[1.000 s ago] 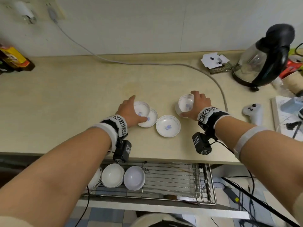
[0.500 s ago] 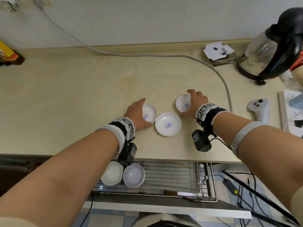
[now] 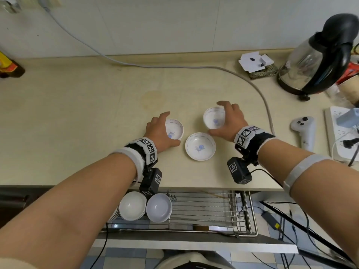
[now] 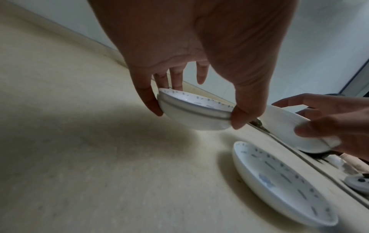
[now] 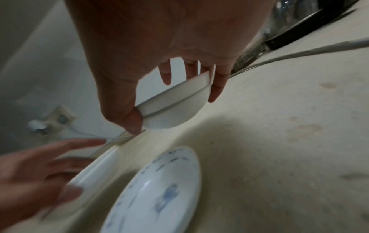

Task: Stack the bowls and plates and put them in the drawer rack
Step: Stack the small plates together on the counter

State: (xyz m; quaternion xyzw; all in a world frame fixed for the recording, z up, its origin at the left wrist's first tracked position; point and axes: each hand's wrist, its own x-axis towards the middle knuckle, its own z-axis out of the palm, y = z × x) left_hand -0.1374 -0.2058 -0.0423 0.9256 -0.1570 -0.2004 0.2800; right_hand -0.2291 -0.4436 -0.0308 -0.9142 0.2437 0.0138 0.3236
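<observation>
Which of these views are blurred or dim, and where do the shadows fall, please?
Head view: evenly lit, sharp, edges bent by the wide lens. Left wrist view: dim, the left hand casting a broad shadow on the counter. Right wrist view: motion blur on the plate.

Faint embossed lettering on the drawer rack, near its front left rail, ending in what looks like "AX"; rest too blurred to read. Black-and-white square marker codes on both wristbands and on the wrist cameras, no legible words or numbers.
</observation>
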